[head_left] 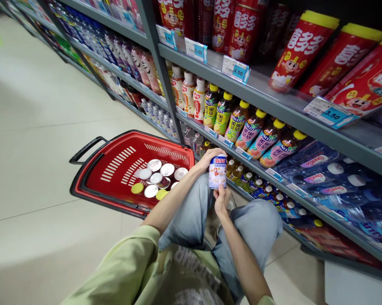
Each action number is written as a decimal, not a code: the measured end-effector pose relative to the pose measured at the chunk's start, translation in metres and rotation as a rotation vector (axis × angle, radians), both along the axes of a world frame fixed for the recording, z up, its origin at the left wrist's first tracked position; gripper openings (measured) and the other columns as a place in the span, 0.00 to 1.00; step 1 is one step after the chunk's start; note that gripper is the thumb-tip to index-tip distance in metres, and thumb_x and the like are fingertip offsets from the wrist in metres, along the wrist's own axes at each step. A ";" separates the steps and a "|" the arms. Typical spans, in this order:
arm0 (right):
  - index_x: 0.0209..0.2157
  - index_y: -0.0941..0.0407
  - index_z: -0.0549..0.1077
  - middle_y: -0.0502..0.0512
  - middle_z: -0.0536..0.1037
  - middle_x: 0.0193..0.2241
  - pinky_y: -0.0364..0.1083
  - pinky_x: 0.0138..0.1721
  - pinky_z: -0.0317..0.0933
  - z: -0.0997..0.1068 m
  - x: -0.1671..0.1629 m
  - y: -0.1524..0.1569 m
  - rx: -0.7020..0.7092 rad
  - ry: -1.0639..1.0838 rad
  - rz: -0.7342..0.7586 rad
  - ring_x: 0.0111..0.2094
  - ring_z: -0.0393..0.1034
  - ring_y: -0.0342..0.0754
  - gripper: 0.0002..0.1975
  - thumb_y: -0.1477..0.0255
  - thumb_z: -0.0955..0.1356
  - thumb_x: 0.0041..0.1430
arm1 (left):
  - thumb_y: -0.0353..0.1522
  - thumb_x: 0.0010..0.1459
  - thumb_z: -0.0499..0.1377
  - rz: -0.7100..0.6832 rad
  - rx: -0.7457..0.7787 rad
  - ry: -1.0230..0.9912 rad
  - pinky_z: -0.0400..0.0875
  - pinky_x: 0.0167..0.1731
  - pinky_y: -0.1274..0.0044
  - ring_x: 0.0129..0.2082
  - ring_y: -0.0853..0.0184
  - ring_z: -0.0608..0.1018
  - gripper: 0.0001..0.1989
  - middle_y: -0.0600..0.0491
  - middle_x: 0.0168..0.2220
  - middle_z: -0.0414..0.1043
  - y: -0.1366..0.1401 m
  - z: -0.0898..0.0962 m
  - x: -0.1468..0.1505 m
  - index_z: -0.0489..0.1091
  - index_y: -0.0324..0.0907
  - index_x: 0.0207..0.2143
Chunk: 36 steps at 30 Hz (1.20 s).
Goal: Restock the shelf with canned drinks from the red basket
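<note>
A blue and white can (pixel 217 173) with red lettering is held upright in front of my knees, its printed label facing me. My left hand (pixel 210 160) curls around its upper left side, and part of those fingers is hidden behind it. From below, my right hand (pixel 221 198) grips the lower end, with the thumb on the front of the label. To the left of my legs, a red shopping basket (pixel 114 152) stands on the floor. Inside it are several cans (pixel 167 170), some with silver tops and some with yellow lids.
Grey shelving (pixel 197 110) runs diagonally along the right. Tea bottles (pixel 241 120) with yellow caps line a middle shelf, below red cans (pixel 302 51) and price tags (pixel 237 70). Water bottles (pixel 324 178) lie on the right. Pale floor tiles (pixel 34 169) extend left of the basket.
</note>
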State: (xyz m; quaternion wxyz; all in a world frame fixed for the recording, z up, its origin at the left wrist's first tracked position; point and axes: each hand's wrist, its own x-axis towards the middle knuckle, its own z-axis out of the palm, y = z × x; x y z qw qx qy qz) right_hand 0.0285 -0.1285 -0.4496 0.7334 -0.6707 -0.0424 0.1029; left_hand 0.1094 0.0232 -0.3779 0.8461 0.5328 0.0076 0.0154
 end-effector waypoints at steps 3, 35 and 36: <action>0.17 0.49 0.52 0.44 0.51 0.12 0.43 0.18 0.40 0.004 -0.001 0.004 0.064 0.078 0.026 0.15 0.44 0.40 0.32 0.37 0.58 0.56 | 0.50 0.53 0.66 0.010 0.023 -0.018 0.76 0.32 0.73 0.27 0.62 0.81 0.25 0.47 0.28 0.79 0.000 0.000 0.000 0.78 0.35 0.35; 0.23 0.53 0.71 0.51 0.67 0.15 0.47 0.25 0.57 0.010 -0.002 -0.007 -0.202 -0.353 0.017 0.20 0.65 0.50 0.26 0.47 0.63 0.61 | 0.53 0.54 0.65 0.225 0.245 0.017 0.74 0.41 0.75 0.37 0.63 0.80 0.27 0.49 0.37 0.80 0.015 0.011 -0.052 0.76 0.38 0.41; 0.25 0.54 0.73 0.51 0.68 0.16 0.47 0.25 0.58 0.011 -0.002 -0.008 -0.207 -0.368 0.012 0.20 0.66 0.51 0.26 0.47 0.63 0.60 | 0.52 0.54 0.66 0.235 0.299 0.021 0.74 0.43 0.75 0.40 0.63 0.80 0.27 0.49 0.41 0.80 0.018 0.013 -0.059 0.76 0.38 0.43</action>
